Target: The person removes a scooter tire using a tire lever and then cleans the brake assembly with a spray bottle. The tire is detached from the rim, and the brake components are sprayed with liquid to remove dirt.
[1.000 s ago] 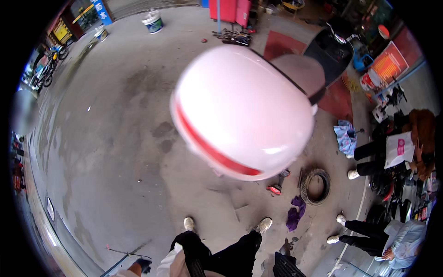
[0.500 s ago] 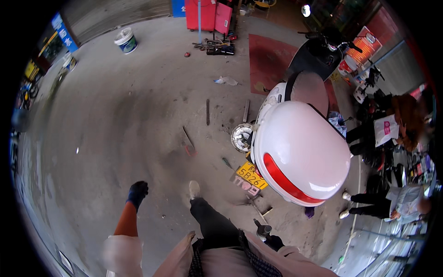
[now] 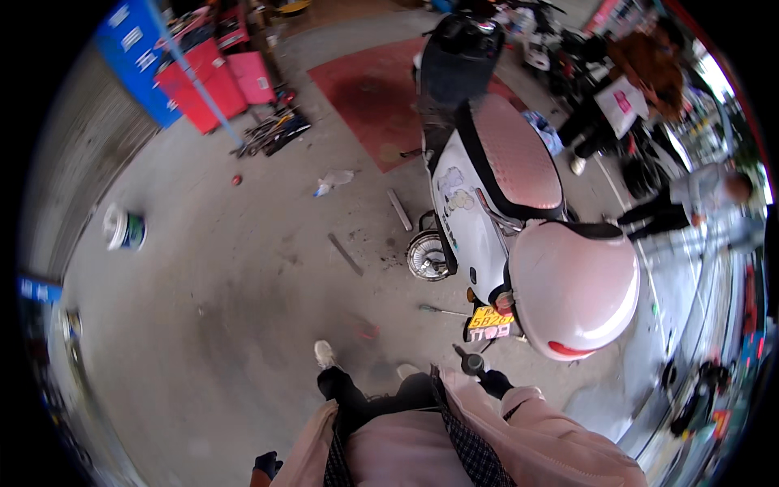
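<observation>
My right hand (image 3: 497,384), in a dark glove, grips a dark power tool (image 3: 471,363) with a round body and a narrow nose, held in front of my right hip. Its handle is mostly hidden by the hand. My left hand (image 3: 266,463), also dark-gloved, hangs low by the bottom edge, its fingers loosely apart with nothing in them. Ahead to the right stands a white scooter (image 3: 471,219) with a pink seat and a pale rear box (image 3: 576,284). A silver round hub (image 3: 428,256) shows low at its left side. The yellow plate (image 3: 490,317) is behind it.
On the concrete lie a screwdriver (image 3: 442,310), two flat bars (image 3: 346,254) and a blurred red-handled thing (image 3: 369,331). Assorted tools (image 3: 272,134) lie by a red cabinet (image 3: 201,85). A bucket (image 3: 124,228) stands left. Two people (image 3: 645,77) are at right.
My view has shifted and turned, so the scooter shows more of its left side. My left hand has dropped to the lower edge. The power tool stays in my right hand.
</observation>
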A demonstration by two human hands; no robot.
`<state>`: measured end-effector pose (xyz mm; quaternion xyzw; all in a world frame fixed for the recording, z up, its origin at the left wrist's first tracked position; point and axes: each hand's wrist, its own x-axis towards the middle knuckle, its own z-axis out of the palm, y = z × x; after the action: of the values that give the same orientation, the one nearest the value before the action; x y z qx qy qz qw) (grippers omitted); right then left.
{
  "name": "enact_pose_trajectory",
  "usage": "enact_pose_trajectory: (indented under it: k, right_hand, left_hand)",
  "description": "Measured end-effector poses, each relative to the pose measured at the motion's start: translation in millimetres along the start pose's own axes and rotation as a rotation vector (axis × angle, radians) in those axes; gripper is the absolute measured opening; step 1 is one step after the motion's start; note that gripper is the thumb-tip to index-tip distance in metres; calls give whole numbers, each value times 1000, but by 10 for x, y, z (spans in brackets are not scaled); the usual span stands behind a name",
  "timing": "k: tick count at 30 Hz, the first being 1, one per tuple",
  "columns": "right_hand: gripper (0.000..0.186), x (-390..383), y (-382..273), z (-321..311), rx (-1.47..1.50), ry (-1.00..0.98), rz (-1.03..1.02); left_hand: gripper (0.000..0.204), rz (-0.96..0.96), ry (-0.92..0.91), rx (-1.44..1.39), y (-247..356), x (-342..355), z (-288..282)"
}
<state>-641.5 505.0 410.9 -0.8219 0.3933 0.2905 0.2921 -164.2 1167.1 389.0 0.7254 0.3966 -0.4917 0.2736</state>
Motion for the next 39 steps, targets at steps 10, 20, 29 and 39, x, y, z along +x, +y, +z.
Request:
enact_pose_trajectory:
  k: [10, 20, 29, 39]
  right_hand:
    - [47, 164, -2310, 58, 734, 305, 714]
    - [44, 1171, -3892, 573, 1387, 446, 1270]
    - [45, 1433, -4935, 82, 1767, 663, 1644]
    - [19, 3129, -5037, 1197, 2415, 1506, 2036]
  left_hand:
    - [8, 757, -501, 552, 6753, -1550, 1431]
    - [41, 1172, -304, 1304, 8443, -2619, 3889]
    - [59, 1097, -183, 2166, 8480, -3297, 6170]
    - [55, 1292, -479, 2408, 7462, -2386, 8538]
